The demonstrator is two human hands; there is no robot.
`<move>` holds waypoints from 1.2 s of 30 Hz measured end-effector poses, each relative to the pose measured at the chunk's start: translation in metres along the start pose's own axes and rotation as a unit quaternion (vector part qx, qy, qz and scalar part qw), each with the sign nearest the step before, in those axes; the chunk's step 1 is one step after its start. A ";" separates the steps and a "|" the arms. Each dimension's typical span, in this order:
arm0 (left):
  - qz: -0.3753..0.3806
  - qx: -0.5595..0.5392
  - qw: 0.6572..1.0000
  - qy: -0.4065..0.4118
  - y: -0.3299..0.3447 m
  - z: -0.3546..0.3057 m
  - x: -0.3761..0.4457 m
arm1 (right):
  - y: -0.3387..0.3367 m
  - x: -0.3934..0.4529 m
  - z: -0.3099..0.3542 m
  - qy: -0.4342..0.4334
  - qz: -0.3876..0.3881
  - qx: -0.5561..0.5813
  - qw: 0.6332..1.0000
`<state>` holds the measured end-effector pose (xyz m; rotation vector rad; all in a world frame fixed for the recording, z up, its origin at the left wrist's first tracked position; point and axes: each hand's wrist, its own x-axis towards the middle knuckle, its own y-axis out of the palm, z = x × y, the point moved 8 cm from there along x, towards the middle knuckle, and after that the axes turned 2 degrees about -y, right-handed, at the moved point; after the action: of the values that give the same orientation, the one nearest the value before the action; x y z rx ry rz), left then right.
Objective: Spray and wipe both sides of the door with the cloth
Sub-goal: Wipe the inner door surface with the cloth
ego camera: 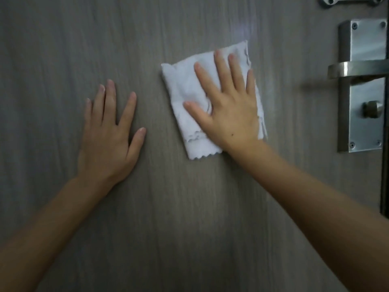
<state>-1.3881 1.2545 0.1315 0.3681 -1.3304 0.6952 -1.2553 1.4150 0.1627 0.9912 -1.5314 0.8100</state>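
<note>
The soft, light cloth point(189, 102) is pressed flat on the door point(189, 207) by the right hand point(227, 110), fingers straight, while the left hand point(109, 140) is laid flat, holding nothing.

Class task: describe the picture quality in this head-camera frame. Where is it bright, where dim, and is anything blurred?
Head view: dim overall; a pale glare patch on the door above the white cloth; soft shadow beside the lever handle; the right hand and left hand look slightly soft, the forearms more so; corners darken.
</note>
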 end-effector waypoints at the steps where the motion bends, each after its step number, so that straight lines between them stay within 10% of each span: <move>1: 0.000 0.002 1.000 0.002 0.000 0.001 0.000 | 0.003 -0.013 0.011 -0.007 0.007 0.004 1.000; 8: 0.000 -0.008 1.000 0.006 0.001 0.002 0.001 | 0.012 -0.111 0.062 -0.336 0.140 0.047 0.930; 13: -0.010 -0.012 1.000 0.003 -0.002 0.000 0.001 | 0.011 -0.086 0.045 -0.407 0.150 0.054 0.899; 24: 0.008 -0.006 1.000 -0.004 0.002 0.001 0.000 | -0.009 0.031 -0.042 0.018 0.023 0.003 1.000; 36: 0.014 -0.055 0.995 0.083 -0.008 -0.073 -0.025 | -0.022 -0.150 -0.047 -0.021 0.040 0.023 0.999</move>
<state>-1.3300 1.2869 0.0922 0.1999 -1.2110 0.6584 -1.2063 1.4729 0.0233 0.9913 -1.6040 0.8884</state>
